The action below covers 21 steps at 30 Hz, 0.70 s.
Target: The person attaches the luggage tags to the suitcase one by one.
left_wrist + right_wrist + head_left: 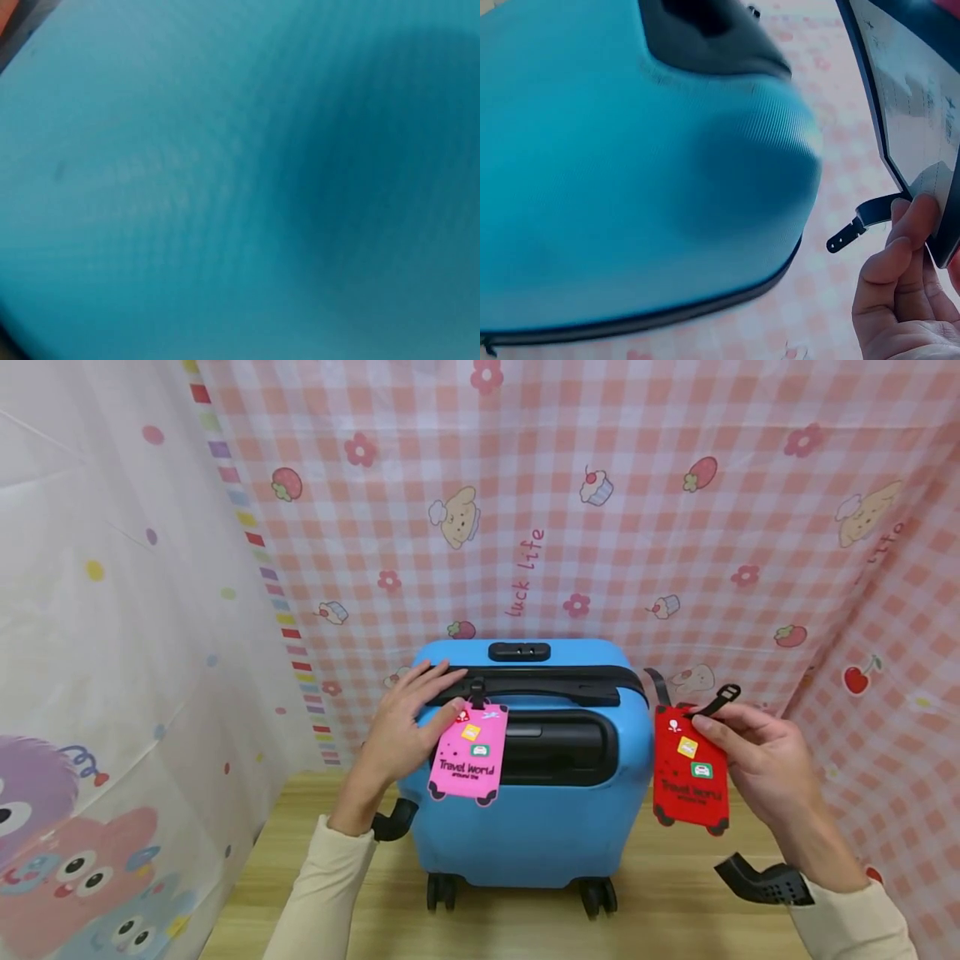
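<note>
A light blue suitcase [525, 843] stands upright on its wheels, its black handle [517, 687] across the top. From that handle a pink luggage tag [472, 764] hangs by a black strap. My left hand [397, 727] rests on the suitcase's upper left, fingers extended and thumb at the tag's top corner. To the right of the suitcase, my right hand [772, 768] pinches a red luggage tag [686, 756] near its top. The red tag's black strap [847, 234] is unfastened, with both ends loose. Blurred blue shell fills the left wrist view.
Behind the suitcase hangs a pink checked cloth [570, 527] with cartoon prints. A white patterned cloth [150, 635] hangs at the left. The floor [675, 902] is wood-patterned. A black combination lock [519, 652] sits on the suitcase top.
</note>
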Each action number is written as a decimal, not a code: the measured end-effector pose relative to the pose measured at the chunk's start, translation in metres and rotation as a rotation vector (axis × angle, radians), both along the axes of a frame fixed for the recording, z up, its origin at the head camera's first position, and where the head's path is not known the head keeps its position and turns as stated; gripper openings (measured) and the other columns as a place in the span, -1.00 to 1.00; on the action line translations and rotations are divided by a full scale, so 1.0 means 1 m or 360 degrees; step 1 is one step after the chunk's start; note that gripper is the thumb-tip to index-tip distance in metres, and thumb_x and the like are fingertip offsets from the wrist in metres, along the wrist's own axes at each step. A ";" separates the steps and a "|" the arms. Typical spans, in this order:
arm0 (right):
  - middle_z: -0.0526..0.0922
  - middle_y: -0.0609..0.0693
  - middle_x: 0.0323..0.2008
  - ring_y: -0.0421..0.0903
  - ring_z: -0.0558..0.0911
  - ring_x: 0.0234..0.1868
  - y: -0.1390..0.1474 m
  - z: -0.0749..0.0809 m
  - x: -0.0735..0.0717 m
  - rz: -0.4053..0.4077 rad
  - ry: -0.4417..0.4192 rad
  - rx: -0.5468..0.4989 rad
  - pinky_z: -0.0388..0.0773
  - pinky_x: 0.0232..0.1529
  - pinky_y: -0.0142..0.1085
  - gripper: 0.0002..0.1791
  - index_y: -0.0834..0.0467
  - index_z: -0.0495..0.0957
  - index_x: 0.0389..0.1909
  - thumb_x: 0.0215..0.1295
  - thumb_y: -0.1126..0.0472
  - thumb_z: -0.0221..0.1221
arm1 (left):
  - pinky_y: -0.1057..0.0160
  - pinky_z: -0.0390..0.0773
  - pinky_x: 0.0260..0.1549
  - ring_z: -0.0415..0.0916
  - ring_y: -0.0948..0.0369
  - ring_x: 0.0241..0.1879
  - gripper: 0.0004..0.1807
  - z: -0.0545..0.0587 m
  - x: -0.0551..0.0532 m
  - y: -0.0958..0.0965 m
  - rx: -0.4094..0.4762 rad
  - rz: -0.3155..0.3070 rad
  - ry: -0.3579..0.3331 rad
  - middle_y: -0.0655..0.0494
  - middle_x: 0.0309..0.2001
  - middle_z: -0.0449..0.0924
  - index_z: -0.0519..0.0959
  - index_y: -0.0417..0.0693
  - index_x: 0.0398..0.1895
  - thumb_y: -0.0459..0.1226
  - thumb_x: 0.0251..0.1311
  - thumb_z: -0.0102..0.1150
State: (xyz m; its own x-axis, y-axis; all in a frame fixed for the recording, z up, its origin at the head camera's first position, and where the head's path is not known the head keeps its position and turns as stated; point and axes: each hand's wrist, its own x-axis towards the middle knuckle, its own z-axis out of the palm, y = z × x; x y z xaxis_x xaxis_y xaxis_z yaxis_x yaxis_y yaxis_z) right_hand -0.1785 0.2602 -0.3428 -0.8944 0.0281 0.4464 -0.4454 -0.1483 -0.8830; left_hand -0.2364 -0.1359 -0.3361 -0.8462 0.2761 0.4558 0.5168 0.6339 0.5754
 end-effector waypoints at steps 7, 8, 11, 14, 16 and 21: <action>0.72 0.01 -0.24 -0.14 0.65 -0.29 -0.018 0.012 0.005 0.0094 0.0083 -0.0014 0.68 -0.31 -0.35 -0.75 0.40 0.65 -0.10 0.33 0.59 0.05 | -0.31 -0.06 0.40 -0.04 0.08 0.54 -0.47 0.000 0.000 0.000 -0.0011 0.0004 -0.0011 0.16 0.49 0.23 0.45 0.23 0.38 0.07 0.38 0.01; 0.72 0.01 -0.24 -0.14 0.65 -0.28 -0.020 0.013 0.006 0.0109 0.0080 0.0005 0.68 -0.30 -0.34 -0.75 0.39 0.65 -0.11 0.34 0.58 0.05 | -0.31 -0.06 0.40 -0.04 0.08 0.54 -0.46 0.000 0.000 0.000 -0.0013 0.0005 -0.0011 0.16 0.49 0.23 0.45 0.22 0.38 0.07 0.38 0.01; 0.71 0.01 -0.25 -0.14 0.66 -0.30 -0.025 0.014 0.007 0.0185 0.0087 0.0040 0.69 -0.32 -0.31 -0.75 0.37 0.66 -0.12 0.35 0.58 0.04 | -0.31 -0.06 0.39 -0.04 0.06 0.54 -0.46 0.001 0.001 0.000 -0.0010 0.0002 -0.0007 0.15 0.49 0.23 0.45 0.21 0.38 0.07 0.37 0.02; 0.72 0.03 -0.25 -0.12 0.67 -0.31 -0.031 0.015 0.007 0.0311 0.0117 0.0041 0.69 -0.32 -0.29 -0.72 0.35 0.66 -0.13 0.35 0.60 0.02 | -0.33 -0.06 0.39 -0.04 0.04 0.54 -0.46 0.001 0.002 0.000 -0.0007 -0.0001 -0.0003 0.13 0.49 0.23 0.45 0.20 0.38 0.06 0.37 0.03; 0.72 0.01 -0.26 -0.13 0.68 -0.31 -0.035 0.016 0.008 0.0369 0.0116 0.0047 0.69 -0.32 -0.30 -0.71 0.31 0.67 -0.15 0.34 0.60 0.03 | -0.33 -0.07 0.39 -0.04 0.04 0.54 -0.46 0.002 0.002 0.000 -0.0006 -0.0001 -0.0003 0.13 0.49 0.23 0.45 0.20 0.38 0.06 0.37 0.03; 0.71 -0.02 -0.28 -0.15 0.66 -0.34 -0.045 0.017 0.010 0.0414 0.0066 0.0116 0.68 -0.35 -0.32 -0.72 0.27 0.68 -0.18 0.34 0.59 0.05 | -0.33 -0.07 0.39 -0.04 0.05 0.54 -0.46 0.002 0.001 0.001 -0.0014 0.0002 -0.0010 0.14 0.49 0.22 0.44 0.21 0.38 0.08 0.37 0.02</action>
